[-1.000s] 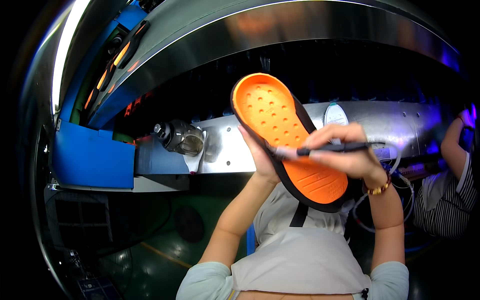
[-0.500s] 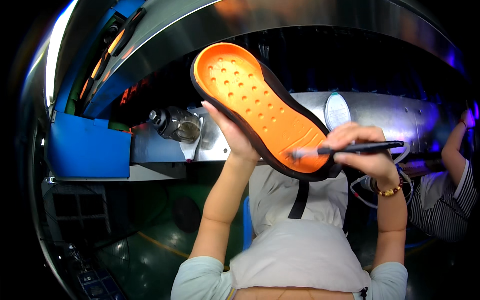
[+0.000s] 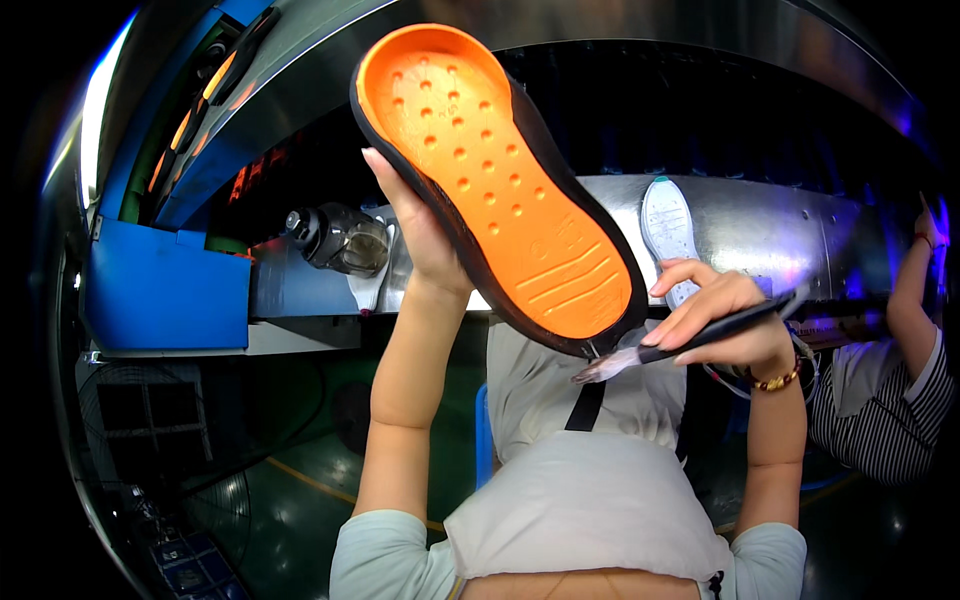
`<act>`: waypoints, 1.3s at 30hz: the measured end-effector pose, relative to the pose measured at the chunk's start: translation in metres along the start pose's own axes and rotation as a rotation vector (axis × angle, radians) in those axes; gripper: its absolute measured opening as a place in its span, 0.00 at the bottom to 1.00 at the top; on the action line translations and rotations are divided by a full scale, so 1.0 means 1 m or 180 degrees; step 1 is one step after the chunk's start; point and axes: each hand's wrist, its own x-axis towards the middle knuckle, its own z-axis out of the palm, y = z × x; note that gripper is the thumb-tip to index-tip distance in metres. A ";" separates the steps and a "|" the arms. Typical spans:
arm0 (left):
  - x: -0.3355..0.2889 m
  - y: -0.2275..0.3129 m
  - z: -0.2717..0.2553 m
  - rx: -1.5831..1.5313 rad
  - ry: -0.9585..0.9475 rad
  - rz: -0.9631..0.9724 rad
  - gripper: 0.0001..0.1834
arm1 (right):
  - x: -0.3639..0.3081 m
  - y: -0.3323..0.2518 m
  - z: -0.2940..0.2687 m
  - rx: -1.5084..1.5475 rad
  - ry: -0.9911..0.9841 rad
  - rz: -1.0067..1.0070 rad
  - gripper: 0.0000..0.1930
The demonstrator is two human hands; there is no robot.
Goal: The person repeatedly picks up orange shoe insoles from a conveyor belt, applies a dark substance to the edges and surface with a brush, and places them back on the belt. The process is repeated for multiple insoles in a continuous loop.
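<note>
A long, grey metal bench (image 3: 780, 230) stretched beyond both grips; the elongated orange-and-black moulded shoe sole (image 3: 500, 190) slanted up from the bare left hand (image 3: 432, 245), clasped along its edge; beyond the bare right hand (image 3: 735, 310) lay a white elongated sole (image 3: 667, 220); that hand pinched a slim black-handled, pale-bristled brush (image 3: 695, 338)

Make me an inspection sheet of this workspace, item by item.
Surface: shiny metal ledge beyond the person's lap.
Job's things: orange-and-black sole, tilted; brush, bristles near the sole's lower end, contact unclear.
Clutter: dark see-through bottle at left, overlapping a white item in view; white sole-shaped piece farther right.
Hands: left hand grips the sole's left side; right hand holds the brush.
Cables: pale tube or cable near the right wrist.
Surroundings: blue casing at left; co-worker's arm at right; dark green floor below.
</note>
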 end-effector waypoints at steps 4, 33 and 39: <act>0.013 0.004 0.015 -0.0618 -0.0386 -0.0412 0.40 | 0.004 0.004 0.001 0.1232 0.0809 0.0191 0.10; -0.046 -0.035 0.009 -0.0039 0.0613 0.0155 0.34 | 0.032 -0.019 0.051 0.0209 0.1300 -0.0277 0.10; -0.041 -0.031 0.006 -0.0179 0.0579 0.0123 0.28 | 0.036 -0.021 0.048 0.1299 0.0828 -0.0225 0.10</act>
